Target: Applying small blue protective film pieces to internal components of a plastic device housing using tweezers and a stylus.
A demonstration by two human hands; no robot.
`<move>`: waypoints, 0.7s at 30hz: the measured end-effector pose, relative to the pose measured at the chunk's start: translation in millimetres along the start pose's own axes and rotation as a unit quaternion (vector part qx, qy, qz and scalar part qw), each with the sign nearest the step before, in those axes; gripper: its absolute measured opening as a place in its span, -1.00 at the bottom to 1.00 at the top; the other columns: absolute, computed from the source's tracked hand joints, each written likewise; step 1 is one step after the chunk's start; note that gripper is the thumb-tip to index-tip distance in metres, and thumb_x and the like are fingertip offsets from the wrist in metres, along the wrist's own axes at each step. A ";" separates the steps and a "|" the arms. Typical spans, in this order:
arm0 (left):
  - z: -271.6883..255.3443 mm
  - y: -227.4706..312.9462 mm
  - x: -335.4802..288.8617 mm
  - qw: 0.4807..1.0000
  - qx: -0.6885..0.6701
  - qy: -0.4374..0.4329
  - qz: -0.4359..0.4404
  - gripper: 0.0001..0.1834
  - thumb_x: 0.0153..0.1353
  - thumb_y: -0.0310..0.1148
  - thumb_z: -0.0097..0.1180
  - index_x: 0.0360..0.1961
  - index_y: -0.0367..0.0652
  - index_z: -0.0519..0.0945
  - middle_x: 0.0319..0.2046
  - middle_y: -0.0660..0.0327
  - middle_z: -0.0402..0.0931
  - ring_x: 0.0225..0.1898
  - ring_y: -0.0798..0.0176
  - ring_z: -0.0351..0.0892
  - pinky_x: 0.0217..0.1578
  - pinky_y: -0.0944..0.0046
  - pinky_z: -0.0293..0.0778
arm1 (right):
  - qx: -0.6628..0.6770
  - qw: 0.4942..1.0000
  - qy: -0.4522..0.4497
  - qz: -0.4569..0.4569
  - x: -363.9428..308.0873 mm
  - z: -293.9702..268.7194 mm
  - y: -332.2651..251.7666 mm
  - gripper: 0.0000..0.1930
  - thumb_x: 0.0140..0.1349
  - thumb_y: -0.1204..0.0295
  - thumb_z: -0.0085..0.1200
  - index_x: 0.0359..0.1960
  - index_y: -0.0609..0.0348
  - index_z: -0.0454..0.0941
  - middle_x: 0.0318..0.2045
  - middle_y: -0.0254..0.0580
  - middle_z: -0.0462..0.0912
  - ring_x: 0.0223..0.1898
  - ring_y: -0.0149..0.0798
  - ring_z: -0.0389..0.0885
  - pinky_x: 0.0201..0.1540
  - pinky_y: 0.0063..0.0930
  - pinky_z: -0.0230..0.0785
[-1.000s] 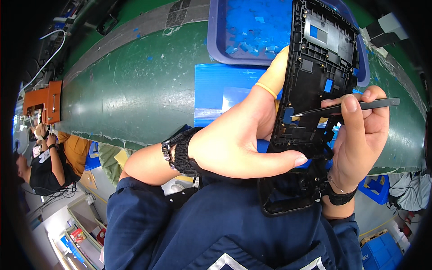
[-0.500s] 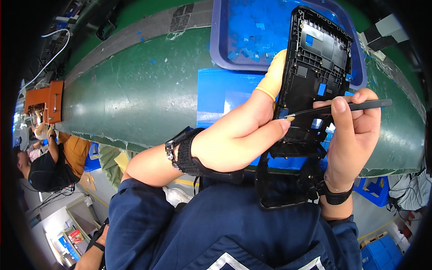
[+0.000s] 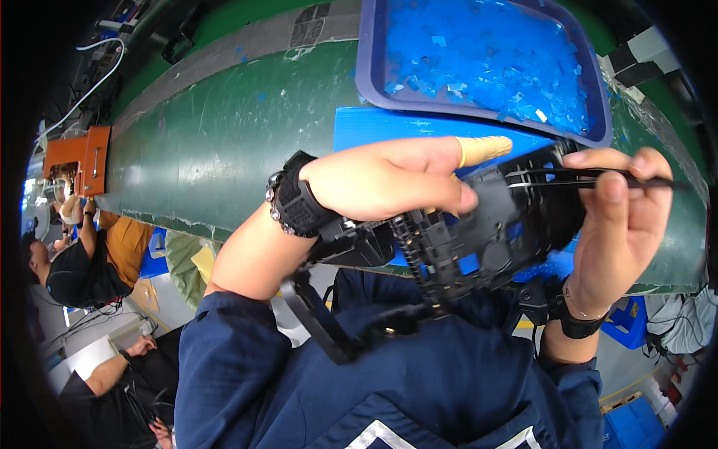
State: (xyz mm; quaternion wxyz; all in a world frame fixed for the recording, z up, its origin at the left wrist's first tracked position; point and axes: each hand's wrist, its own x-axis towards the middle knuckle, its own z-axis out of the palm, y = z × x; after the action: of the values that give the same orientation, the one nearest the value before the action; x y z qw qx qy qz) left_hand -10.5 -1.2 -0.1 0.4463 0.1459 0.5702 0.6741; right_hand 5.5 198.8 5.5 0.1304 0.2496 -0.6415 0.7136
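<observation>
The person holds a black plastic frame (image 3: 479, 239) up in front of their chest, just above the near edge of the green surface (image 3: 217, 142). The frame lies tilted, its ribbed inner side turned up toward the head. The left hand (image 3: 389, 179) lies over the frame's top, fingers pressed together and closed on it, thumb along the near edge; the forefinger wears a yellow finger cot (image 3: 486, 148). A black wrist strap (image 3: 295, 202) sits on that wrist.

The right hand (image 3: 621, 224) grips the frame's right end, and its fingers pinch a pair of black tweezers (image 3: 591, 178) between thumb and forefinger. The tweezers lie level, tips pointing left and resting on the frame's upper right part.

Behind the hands, on the surface, stands a purple tray (image 3: 374, 75) full of small blue scraps, with a blue sheet (image 3: 374, 127) under its near side. Far left, an orange fixture (image 3: 78, 157) sits on the surface, and other people sit below it.
</observation>
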 end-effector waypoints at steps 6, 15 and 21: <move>-3.5 -2.4 -7.5 0.992 0.017 -0.122 0.006 -0.13 -0.28 -0.58 0.03 0.14 -0.40 -0.08 0.10 0.04 0.07 0.11 0.28 0.08 0.07 0.33 0.02 | 0.088 0.985 -0.054 0.137 -9.0 15.8 13.7 -0.78 0.11 0.54 -0.10 -0.29 0.13 0.10 -0.49 -0.04 0.50 -0.65 -0.63 0.15 -0.60 -0.82 -0.02; -1.4 -7.6 -6.4 0.992 -0.028 -0.124 0.019 -0.15 -0.28 -0.62 0.00 0.13 -0.42 -0.06 0.10 0.01 0.09 0.12 0.26 0.07 0.08 0.34 0.01 | 0.079 0.988 -0.047 0.127 -10.7 15.9 15.7 -0.80 0.12 0.55 -0.12 -0.31 0.14 0.10 -0.50 -0.01 0.50 -0.68 -0.63 0.13 -0.61 -0.83 -0.01; 1.5 -9.2 -3.0 0.985 -0.041 -0.165 0.042 -0.12 -0.33 -0.58 -0.06 0.13 -0.49 -0.11 0.12 -0.04 0.03 0.14 0.22 0.04 0.11 0.33 -0.07 | 0.070 0.987 -0.064 0.133 -16.8 9.1 8.4 -0.79 0.12 0.50 -0.10 -0.33 0.12 0.08 -0.51 0.01 0.50 -0.66 -0.54 0.27 -0.61 -0.80 0.11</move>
State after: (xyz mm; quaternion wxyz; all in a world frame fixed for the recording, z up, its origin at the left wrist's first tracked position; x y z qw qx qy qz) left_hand -3.8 -3.0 -7.0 0.5110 0.2603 0.4538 0.6821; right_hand 17.1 190.9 -9.9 -0.0250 0.2162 -0.6243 0.7502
